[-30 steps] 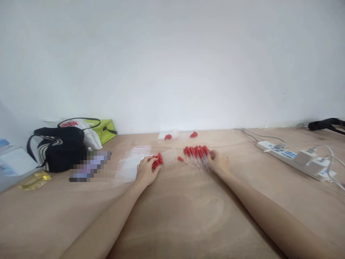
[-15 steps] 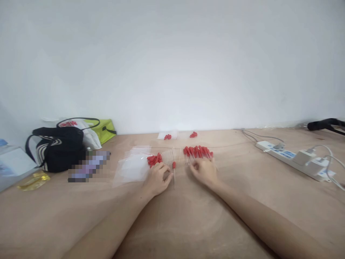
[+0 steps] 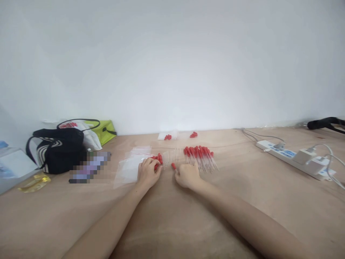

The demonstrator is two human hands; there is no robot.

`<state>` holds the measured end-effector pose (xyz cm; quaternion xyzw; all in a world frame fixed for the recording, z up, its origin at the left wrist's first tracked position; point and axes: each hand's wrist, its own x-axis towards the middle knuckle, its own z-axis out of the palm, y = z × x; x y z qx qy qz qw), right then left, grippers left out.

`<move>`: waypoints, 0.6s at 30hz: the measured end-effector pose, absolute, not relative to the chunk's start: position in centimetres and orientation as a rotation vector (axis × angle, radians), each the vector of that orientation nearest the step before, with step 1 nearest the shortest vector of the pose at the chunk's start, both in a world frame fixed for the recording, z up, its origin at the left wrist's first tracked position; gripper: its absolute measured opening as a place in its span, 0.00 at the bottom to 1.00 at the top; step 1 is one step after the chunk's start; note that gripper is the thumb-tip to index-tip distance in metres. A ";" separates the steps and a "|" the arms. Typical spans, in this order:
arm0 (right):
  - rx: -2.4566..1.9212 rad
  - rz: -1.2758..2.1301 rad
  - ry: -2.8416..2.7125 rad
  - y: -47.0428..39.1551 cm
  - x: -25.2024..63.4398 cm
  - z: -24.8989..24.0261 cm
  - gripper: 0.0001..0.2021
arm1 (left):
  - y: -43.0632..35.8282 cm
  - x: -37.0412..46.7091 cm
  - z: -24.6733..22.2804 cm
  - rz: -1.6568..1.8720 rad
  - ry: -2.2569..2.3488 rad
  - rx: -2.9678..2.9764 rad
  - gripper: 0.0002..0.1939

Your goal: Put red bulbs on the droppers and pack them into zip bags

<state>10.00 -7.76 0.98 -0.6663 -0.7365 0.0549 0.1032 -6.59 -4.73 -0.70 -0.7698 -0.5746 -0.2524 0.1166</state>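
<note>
On a wooden table (image 3: 161,223), the left hand (image 3: 148,173) reached over a pile of red rubber bulbs (image 3: 160,157), its fingertips among them; whether it gripped one could not be told. The right hand (image 3: 189,175) was closed, apparently pinching a single dropper (image 3: 173,166), its red bulb showing, probably to steady the slim stem. Clear tubes (image 3: 169,158) lay side by side near the pile, seemingly for easy picking. Red-topped droppers (image 3: 199,151) lay grouped, bulbs toward the wall (image 3: 188,72), likely for order.

Left hand (image 3: 150,172) at red bulbs (image 3: 159,158); right near droppers (image 3: 201,154).
</note>
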 end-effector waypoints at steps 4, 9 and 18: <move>-2.015 0.120 -1.977 -6.5 13.5 2.0 0.20 | -4.7 -6.4 -0.8 -0.765 -1.684 -2.247 0.06; -2.157 0.116 -1.703 -3.6 16.8 2.0 0.18 | -4.6 -6.5 -0.8 -0.756 -1.722 -2.236 0.07; -2.125 -0.100 -1.706 -2.1 16.8 0.2 0.17 | -4.5 -6.8 -1.0 -0.744 -1.751 -2.244 0.09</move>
